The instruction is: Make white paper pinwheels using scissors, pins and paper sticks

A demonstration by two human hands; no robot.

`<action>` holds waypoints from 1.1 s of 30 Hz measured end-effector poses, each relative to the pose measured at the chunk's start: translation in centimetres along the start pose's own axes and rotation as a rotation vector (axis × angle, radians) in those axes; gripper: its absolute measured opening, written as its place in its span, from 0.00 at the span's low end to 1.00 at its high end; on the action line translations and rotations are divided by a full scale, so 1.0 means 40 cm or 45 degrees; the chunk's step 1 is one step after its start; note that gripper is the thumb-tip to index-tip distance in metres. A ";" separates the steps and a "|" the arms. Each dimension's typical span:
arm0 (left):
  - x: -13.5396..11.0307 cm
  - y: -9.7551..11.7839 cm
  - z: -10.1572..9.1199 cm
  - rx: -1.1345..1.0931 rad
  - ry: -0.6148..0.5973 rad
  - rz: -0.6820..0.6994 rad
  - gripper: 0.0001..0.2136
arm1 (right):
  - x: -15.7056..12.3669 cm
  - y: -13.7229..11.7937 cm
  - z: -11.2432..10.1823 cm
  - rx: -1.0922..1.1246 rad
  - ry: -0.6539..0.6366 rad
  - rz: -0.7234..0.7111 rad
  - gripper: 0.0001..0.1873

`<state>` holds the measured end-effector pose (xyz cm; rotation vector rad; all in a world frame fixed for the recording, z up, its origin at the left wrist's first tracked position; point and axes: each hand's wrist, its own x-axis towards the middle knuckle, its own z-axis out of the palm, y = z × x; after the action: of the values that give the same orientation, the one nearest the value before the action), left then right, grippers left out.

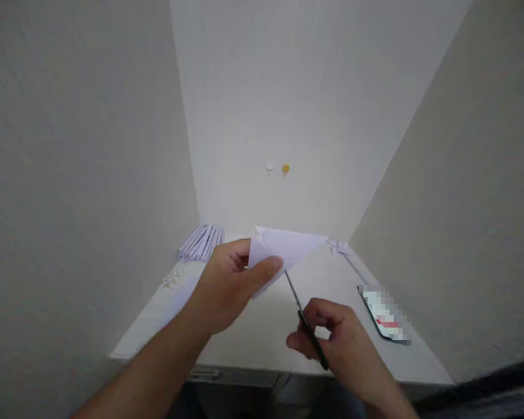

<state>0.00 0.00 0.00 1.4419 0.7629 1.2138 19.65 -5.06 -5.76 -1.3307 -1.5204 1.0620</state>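
My left hand (233, 279) pinches a folded pale lilac paper triangle (290, 247) above the white table (262, 334), thumb on top of the fold. My right hand (332, 337) is closed round the black handles of a pair of scissors (303, 320). Their thin blades point up and left, and the tip reaches the lower edge of the paper near my left thumb.
A fan of striped folded paper pieces (201, 241) lies at the table's back left, with small white bits (174, 278) in front of it. A phone (384, 314) lies at the right, a folded paper shape (340, 247) behind it. Two pins, one white (269, 168) and one yellow (285, 169), stick in the back wall. Walls close in on both sides.
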 end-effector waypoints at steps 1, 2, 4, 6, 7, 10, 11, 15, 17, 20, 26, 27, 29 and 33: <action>0.000 0.000 -0.001 -0.005 0.004 -0.001 0.08 | 0.000 0.002 0.002 0.015 -0.002 0.012 0.20; 0.000 -0.001 -0.002 -0.008 0.006 0.000 0.08 | 0.001 0.005 0.004 0.027 -0.005 0.019 0.20; 0.001 0.000 -0.003 -0.011 0.006 0.003 0.08 | 0.001 0.007 0.005 0.038 -0.017 0.022 0.20; 0.003 0.004 -0.002 -0.010 -0.002 0.013 0.07 | 0.000 0.005 0.001 0.035 -0.035 0.011 0.20; 0.004 0.007 -0.001 -0.003 -0.006 0.016 0.07 | -0.001 0.003 -0.002 0.026 -0.047 -0.002 0.19; 0.011 0.018 0.000 0.015 -0.034 0.008 0.06 | -0.002 -0.004 -0.012 -0.016 -0.097 -0.040 0.16; 0.014 0.023 -0.001 0.013 -0.058 -0.009 0.06 | -0.003 -0.006 -0.014 -0.022 -0.105 -0.040 0.16; 0.021 0.040 -0.009 -0.011 -0.172 -0.093 0.07 | -0.003 -0.004 -0.018 -0.036 -0.095 -0.029 0.16; 0.024 0.047 -0.014 -0.011 -0.191 -0.117 0.07 | -0.003 -0.002 -0.018 -0.038 -0.094 -0.037 0.16; 0.027 0.053 -0.017 -0.006 -0.191 -0.131 0.07 | -0.003 0.000 -0.018 -0.024 -0.108 -0.048 0.15; 0.035 0.055 -0.017 0.012 -0.223 -0.109 0.06 | -0.005 -0.004 -0.021 -0.031 -0.114 -0.076 0.16; 0.036 0.056 -0.016 0.012 -0.227 -0.102 0.06 | -0.005 -0.005 -0.021 -0.030 -0.109 -0.076 0.16; 0.036 0.057 -0.015 0.018 -0.226 -0.096 0.05 | -0.005 -0.006 -0.020 -0.035 -0.096 -0.069 0.16; 0.034 0.060 -0.013 0.044 -0.209 -0.096 0.06 | -0.006 -0.005 -0.022 -0.054 -0.099 -0.068 0.16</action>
<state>-0.46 0.82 2.63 1.5071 0.7216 1.0160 20.45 -5.26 -5.34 -1.2832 -1.6353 1.0641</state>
